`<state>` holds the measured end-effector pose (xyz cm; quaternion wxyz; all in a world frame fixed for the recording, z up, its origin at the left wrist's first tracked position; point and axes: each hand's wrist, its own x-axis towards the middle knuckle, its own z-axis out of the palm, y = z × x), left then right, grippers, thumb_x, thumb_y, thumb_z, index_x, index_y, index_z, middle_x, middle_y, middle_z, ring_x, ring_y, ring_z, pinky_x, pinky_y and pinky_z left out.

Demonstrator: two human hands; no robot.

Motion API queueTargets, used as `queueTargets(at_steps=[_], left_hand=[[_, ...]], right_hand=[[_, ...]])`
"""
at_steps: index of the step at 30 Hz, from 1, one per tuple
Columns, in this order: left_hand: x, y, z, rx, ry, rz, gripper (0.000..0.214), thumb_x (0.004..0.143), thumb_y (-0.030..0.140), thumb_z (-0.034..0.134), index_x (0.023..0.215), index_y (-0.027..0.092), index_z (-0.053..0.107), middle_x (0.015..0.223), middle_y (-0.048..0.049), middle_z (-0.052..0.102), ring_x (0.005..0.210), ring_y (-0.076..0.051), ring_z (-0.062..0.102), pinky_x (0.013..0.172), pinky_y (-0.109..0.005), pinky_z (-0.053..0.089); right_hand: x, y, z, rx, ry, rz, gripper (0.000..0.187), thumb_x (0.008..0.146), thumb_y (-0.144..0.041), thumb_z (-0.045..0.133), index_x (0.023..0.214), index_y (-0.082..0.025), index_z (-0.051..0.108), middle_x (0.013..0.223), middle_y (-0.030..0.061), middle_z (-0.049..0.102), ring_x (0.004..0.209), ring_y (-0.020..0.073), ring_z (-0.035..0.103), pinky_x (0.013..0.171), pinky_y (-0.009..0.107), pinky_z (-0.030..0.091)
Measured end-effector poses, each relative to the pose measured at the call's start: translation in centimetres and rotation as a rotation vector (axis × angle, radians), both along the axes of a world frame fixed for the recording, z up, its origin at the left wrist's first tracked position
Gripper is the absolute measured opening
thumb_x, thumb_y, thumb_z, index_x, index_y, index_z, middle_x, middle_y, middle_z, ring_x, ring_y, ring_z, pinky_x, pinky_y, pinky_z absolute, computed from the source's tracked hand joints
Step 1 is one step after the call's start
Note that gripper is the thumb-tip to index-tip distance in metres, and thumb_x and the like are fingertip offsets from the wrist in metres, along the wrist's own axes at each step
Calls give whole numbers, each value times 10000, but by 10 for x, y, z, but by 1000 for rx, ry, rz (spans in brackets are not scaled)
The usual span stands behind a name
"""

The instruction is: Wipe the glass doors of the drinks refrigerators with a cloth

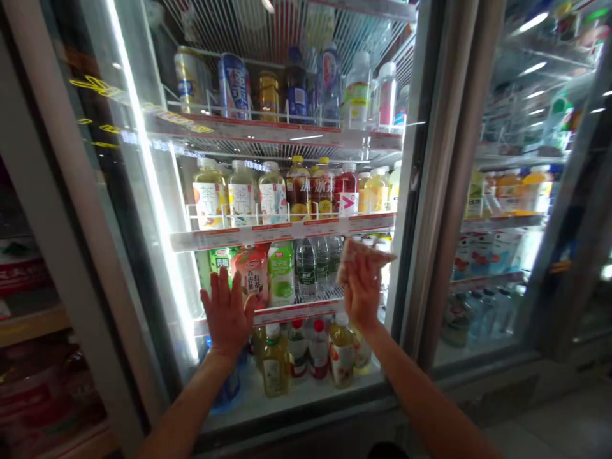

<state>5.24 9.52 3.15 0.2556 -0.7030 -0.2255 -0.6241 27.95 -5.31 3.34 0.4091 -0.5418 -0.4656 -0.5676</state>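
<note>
I face a lit drinks cooler with a glass door [157, 191]. My left hand [228, 315] lies flat and open against the glass, fingers spread upward, in front of a pink-labelled bottle [252, 273] on the third shelf. My right hand [362, 290] is raised against the glass further right, its fingers closed over a folded cloth [362, 256] pressed to the pane. Behind that hand stand clear water bottles [306, 268] on the same shelf.
Shelves hold cans [234, 84] at the top, tea and juice bottles [243, 196] in the middle, and small bottles [272, 360] on the cooler floor. A metal door frame [442, 191] divides this cooler from a second one [511, 204] on the right. Shelving stands at the left.
</note>
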Motion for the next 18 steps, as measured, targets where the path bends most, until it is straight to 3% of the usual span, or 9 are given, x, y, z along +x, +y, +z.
queueTargets(at_steps=[3,8,11,14,16,18], left_hand=[[4,-1,0,13,-29,-11,655,910,285,437,1471,202,110,1545,-121,111,1436,-219,35,1159,-453,32],[2,-4,1,0,-22,-26,654,904,285,455,1469,197,136,1540,-123,141,1435,-208,57,1163,-425,39],[1,-4,0,-5,-20,-20,659,902,295,453,1470,204,131,1537,-124,154,1434,-215,71,1163,-436,56],[5,-3,-2,-27,-43,-12,652,903,287,438,1471,211,127,1537,-123,151,1433,-229,71,1161,-456,54],[8,-2,-3,-46,-59,-13,661,899,282,440,1472,220,116,1539,-120,145,1432,-236,66,1160,-467,46],[9,-2,-3,-59,-64,-21,667,898,276,443,1473,228,106,1541,-116,139,1432,-237,63,1159,-474,40]], right_hand=[[11,-3,7,106,63,-22,564,913,-191,381,1460,-199,246,1445,125,414,1416,245,220,1101,518,246],[-25,13,7,-105,-132,91,573,889,-167,365,1452,-199,262,1289,88,580,1339,211,373,1103,453,259],[3,0,14,49,-20,-24,551,882,-261,402,1419,-152,337,1377,163,478,1313,277,393,1026,474,337],[43,-16,22,198,131,-139,495,895,-311,398,1356,-136,441,1448,207,365,1335,353,344,1019,556,298],[43,-13,19,191,148,-135,508,907,-299,362,1387,-136,390,1456,199,357,1364,341,299,1047,571,266],[15,-2,7,92,91,-80,540,901,-274,355,1427,-160,313,1468,158,357,1396,300,249,1072,544,270]])
